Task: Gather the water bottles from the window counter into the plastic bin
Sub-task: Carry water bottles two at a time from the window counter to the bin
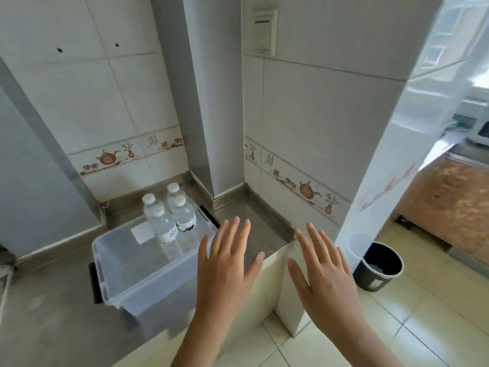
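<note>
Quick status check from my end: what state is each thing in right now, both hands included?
Bin: lidless, on the counter, holding bottles.
Bottles: four, upright, capped, standing together at the bin's far end.
Left hand: open, fingers spread, holding nothing.
Right hand: open, fingers spread, holding nothing.
Counter: no bottles on the visible part outside the bin.
Wastebasket: upright on the floor, uncovered.

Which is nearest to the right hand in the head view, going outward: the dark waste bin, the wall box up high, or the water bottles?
From the right hand:
1. Dark waste bin, on the floor just to its right.
2. Water bottles, to its left, standing in the plastic bin.
3. Wall box, high on the tiled wall.
</note>
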Action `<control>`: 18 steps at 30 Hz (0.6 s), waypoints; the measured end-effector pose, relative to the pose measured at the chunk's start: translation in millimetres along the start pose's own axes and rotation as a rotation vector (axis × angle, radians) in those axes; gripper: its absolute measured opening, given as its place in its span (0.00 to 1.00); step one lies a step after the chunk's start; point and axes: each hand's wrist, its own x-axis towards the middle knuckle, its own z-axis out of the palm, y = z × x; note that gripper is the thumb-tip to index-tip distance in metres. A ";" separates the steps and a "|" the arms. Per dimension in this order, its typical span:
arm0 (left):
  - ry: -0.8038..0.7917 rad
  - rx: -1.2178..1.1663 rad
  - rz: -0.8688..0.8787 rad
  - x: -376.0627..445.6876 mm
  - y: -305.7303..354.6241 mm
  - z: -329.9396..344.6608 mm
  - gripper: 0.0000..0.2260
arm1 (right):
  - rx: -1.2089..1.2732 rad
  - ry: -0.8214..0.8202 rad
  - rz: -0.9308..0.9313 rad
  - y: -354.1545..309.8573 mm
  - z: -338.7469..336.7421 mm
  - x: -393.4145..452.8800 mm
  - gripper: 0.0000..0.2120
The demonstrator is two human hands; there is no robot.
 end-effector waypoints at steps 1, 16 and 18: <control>-0.002 -0.018 0.031 1.9 15.2 4.9 0.29 | -0.002 -0.003 0.030 14.0 -6.3 -6.3 0.30; -0.142 -0.095 0.389 -26.5 298.2 96.5 0.28 | -0.058 0.104 0.408 258.2 -119.0 -142.4 0.28; -0.158 -0.125 0.428 -31.6 336.0 101.6 0.29 | -0.067 0.104 0.457 287.4 -132.2 -162.1 0.28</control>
